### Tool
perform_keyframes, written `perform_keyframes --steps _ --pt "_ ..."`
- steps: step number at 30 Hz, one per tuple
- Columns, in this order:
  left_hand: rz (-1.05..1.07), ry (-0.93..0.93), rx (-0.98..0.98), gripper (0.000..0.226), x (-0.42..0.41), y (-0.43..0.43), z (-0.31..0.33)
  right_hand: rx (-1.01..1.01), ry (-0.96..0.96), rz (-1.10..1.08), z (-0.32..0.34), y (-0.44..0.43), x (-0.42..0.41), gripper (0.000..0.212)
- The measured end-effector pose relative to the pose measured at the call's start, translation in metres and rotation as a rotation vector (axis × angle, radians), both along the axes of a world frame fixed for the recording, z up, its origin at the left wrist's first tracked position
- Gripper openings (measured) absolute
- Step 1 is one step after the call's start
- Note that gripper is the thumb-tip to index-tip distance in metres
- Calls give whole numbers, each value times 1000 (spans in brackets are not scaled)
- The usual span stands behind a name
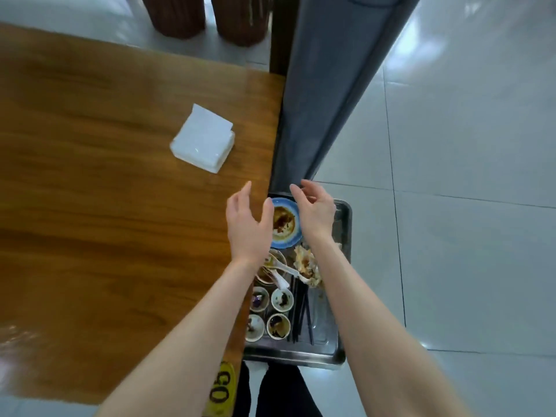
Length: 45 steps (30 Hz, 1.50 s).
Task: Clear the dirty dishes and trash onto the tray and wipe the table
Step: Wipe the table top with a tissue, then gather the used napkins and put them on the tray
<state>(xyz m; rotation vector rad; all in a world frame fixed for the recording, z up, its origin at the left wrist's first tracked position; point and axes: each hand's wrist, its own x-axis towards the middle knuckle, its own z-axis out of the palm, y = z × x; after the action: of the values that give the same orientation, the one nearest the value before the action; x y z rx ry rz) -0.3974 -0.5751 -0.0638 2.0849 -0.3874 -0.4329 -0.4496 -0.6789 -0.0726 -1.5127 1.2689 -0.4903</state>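
Before reaching for the napkin stack [203,139] on the worktop [90,206], lift left grip [246,227] and right grip [316,215], both spread and empty either side of the sauce-smeared plate [284,227] on the steel tray [343,230], clear of its rim to avoid tipping sauce.
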Motion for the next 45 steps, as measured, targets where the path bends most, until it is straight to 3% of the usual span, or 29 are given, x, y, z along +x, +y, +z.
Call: perform_keyframes --steps 9,15,18,21,27,34,45 --pt "167 -67 92 49 118 44 -9 19 -29 98 6 44 95 46" --pt "107 3 83 63 169 32 -16 54 -23 127 1 52 136 62" --pt "94 107 62 66 180 25 -17 64 -60 137 -2 57 144 56" --pt "94 95 48 56 179 25 -16 25 -88 122 -3 58 141 46" --pt "55 78 -35 31 120 21 -11 -23 -131 -10 -1 49 85 39" --pt "3 145 -88 14 -4 3 -14 105 -205 -250 -7 31 -37 33" --pt "49 218 11 18 -186 10 -87 278 -119 -293 -87 39 -220 32"
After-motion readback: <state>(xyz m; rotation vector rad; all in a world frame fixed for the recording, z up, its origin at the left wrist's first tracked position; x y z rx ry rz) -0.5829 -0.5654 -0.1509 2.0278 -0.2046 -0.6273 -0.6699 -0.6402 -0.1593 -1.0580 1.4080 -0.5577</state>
